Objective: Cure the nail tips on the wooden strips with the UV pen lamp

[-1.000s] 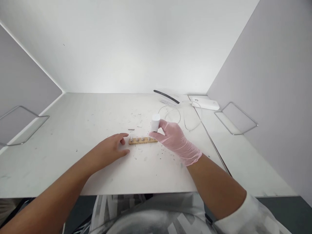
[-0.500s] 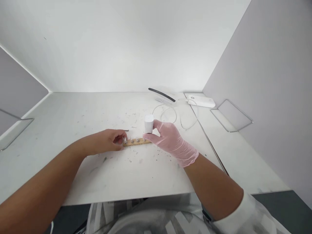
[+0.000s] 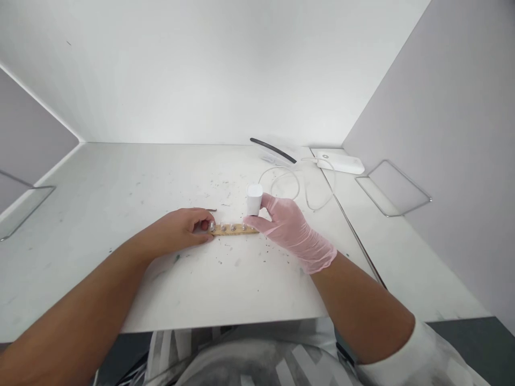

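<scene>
Since a second ago the bare left hand (image 3: pixel 183 231) has closed its fingers on the wooden strip's (image 3: pixel 235 230) nine-o'clock end, steadying it on the surface (image 3: pixel 120 214), while the gloved right hand (image 3: pixel 292 228) keeps gripping the white cylinder (image 3: pixel 254 199) over its three-o'clock end.

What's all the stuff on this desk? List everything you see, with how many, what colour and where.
wooden strip: 1, tan, mid-table, between the two hands
pegs: about 5, silvery, in a row on the wooden strip
white block: 1, white, upright over the strip's right end
cable: 1, white, looped behind the block
power bank: 1, white, far right
black strip: 1, black, at the back wall
small pin: 1, dark, behind the left hand
wire frames: 2, grey, at the left and right edges
table: 1, white, specked with debris
left hand: bare, fingers at the strip's left end
right hand: pink glove, holding the white block
</scene>
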### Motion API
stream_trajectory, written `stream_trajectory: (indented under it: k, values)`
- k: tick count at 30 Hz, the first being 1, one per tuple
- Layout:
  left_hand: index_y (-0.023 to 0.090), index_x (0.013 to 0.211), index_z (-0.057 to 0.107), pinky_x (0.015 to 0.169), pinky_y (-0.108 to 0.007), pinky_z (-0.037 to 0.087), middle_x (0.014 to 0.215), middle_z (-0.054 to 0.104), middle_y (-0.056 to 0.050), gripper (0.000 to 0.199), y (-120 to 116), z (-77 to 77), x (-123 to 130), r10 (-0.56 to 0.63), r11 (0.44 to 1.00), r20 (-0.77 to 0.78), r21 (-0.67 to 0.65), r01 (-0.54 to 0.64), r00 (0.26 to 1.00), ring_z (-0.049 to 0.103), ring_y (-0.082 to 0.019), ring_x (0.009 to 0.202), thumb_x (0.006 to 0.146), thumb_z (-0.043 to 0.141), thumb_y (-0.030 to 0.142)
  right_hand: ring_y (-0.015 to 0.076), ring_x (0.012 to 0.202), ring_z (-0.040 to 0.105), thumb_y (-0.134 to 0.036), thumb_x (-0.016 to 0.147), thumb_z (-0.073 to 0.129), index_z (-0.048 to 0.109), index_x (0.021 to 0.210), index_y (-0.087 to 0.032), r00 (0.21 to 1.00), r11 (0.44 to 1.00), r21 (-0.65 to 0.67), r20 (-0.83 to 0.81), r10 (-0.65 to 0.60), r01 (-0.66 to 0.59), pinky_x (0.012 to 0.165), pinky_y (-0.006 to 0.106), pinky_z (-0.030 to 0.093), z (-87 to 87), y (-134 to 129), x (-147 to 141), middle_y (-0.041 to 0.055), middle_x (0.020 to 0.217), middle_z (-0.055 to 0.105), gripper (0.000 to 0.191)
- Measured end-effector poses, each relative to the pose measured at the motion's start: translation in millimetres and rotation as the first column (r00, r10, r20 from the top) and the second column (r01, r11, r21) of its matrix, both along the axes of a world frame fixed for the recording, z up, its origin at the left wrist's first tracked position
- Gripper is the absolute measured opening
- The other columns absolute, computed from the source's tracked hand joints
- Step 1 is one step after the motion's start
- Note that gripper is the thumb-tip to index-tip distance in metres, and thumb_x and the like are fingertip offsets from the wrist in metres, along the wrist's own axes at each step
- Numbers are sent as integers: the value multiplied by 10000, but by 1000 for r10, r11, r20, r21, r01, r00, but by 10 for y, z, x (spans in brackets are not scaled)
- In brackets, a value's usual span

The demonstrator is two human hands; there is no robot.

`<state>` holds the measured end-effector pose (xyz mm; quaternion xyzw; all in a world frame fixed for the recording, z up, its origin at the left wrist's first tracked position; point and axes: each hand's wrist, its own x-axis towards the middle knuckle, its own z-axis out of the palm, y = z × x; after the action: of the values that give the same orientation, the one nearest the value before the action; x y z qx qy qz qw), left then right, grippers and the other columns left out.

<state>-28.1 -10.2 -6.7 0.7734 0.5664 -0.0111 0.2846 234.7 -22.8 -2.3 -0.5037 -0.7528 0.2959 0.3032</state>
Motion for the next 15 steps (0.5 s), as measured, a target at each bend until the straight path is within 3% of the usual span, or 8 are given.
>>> stream_trajectory:
  k: [6,15]
  values:
    - [226,875,624,602,-276,395,803,602,-13,237,-12,-15,73,-37,999,47,34,36,998,513,-147,674,770,573,432,84,495,432,-493,792,639,613,816,-242,1000,1000,-14,9,-22,22,542,245,367,14,2,-4,-67,566,503,253]
    - [216,859,620,610,-278,370,828,615,-15,254,-20,-34,197,-78,994,46,75,75,996,520,-146,696,772,563,448,95,531,484,-483,811,617,621,881,-264,1000,999,-45,-13,-8,7,555,262,381,-13,16,21,-49,671,600,230]
